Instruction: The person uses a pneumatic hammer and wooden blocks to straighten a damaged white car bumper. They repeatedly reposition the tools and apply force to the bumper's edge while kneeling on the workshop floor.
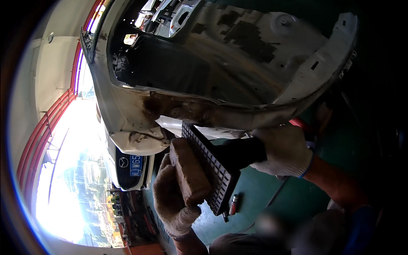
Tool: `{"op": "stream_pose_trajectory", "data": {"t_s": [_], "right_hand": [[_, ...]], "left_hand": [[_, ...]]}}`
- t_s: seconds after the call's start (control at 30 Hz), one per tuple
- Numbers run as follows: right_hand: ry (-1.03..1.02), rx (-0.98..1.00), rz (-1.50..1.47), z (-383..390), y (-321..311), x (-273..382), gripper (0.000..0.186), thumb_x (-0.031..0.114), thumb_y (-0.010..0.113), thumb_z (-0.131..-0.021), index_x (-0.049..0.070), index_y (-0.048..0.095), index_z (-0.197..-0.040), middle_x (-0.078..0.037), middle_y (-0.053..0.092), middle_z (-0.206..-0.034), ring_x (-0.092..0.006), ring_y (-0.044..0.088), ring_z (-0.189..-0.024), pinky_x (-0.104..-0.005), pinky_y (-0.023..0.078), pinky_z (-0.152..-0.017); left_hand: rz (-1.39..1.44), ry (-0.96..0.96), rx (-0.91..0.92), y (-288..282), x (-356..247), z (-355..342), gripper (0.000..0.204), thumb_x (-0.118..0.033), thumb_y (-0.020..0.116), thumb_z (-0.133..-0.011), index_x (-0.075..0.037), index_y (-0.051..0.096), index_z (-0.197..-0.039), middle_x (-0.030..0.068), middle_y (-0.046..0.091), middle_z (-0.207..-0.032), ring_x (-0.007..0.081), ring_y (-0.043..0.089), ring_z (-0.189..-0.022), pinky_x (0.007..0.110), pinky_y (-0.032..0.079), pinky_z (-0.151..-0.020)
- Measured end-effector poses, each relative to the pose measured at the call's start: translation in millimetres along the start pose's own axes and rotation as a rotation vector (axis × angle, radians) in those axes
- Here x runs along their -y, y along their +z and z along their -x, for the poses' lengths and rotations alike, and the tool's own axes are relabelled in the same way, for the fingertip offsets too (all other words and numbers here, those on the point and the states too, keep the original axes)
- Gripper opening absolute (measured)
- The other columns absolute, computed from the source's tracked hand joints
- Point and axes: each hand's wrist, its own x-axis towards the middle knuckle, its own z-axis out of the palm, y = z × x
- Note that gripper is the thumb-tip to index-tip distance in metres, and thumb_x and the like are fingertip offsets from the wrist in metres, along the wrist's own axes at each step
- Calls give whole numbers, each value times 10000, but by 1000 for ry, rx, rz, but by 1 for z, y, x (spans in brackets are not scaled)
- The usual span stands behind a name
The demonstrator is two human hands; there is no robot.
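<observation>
My left hand [174, 197], in a dirty cloth glove, is closed round a brown rectangular block [189, 172]. The block lies against or just beside the grid face of a black flat tool [223, 182]. My right hand [280, 151], in a pale glove with a blue cuff, grips that tool at its dark handle end, its fingertips partly hidden. Just above both hands is the lower edge of a bare car body panel [178, 106] with dark brown stains and a crumpled pale part [138, 142] at its left.
A white car [129, 170] stands behind at the left, beside a bright open doorway [63, 178] and red pipes [34, 153]. A small red-and-silver can [233, 204] stands on the green floor [267, 191], where a hose or cable runs. The large body shell's cavity [238, 55] fills the top.
</observation>
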Motion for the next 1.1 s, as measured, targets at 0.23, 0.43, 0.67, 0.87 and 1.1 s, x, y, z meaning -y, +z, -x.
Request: {"op": "stream_pose_trajectory", "data": {"t_s": [0.23, 0.43, 0.67, 0.87, 1.1], "right_hand": [[-77, -104, 8, 2, 12, -5, 355, 313, 896, -708, 93, 675, -878, -112, 674, -748, -253, 712, -629, -416, 576, -605], [-79, -84, 26, 2, 7, -7, 365, 319, 901, -710, 101, 633, -828, -96, 651, -710, -225, 686, -574, -403, 555, -547], [34, 27, -7, 2, 13, -3, 450, 361, 922, -659, 124, 713, -979, -98, 738, -817, -300, 751, -717, -430, 595, -668], [64, 28, -5, 2, 1, -5, 416, 352, 913, -670, 120, 718, -955, -97, 736, -781, -297, 750, -698, -428, 590, -647], [-3, -2, 33, 5, 3, -5, 477, 370, 892, -688, 113, 697, -1039, -101, 727, -837, -298, 748, -721, -441, 589, -642]], "left_hand": [[-420, -34, -250, 33, -10, -11, 1026, -729, 745, -846, 47, 471, -1460, 140, 582, -1343, 251, 541, -1295, 411, 391, -1135], [-341, -29, -317, 35, -6, -18, 1011, -653, 881, -756, 28, 492, -1394, 127, 553, -1304, 226, 538, -1236, 420, 457, -1060], [-449, -46, -262, 31, 3, -17, 959, -733, 668, -912, 6, 436, -1475, 154, 565, -1425, 289, 520, -1352, 456, 373, -1156], [-340, 105, -352, 27, 10, -1, 833, -578, 683, -983, -11, 404, -1527, 181, 549, -1467, 333, 561, -1332, 470, 452, -1106], [-141, -593, 192, 27, 59, 43, 420, -271, 758, -958, -1, 667, -1266, 75, 686, -1118, 165, 649, -982, 321, 538, -873]]}}
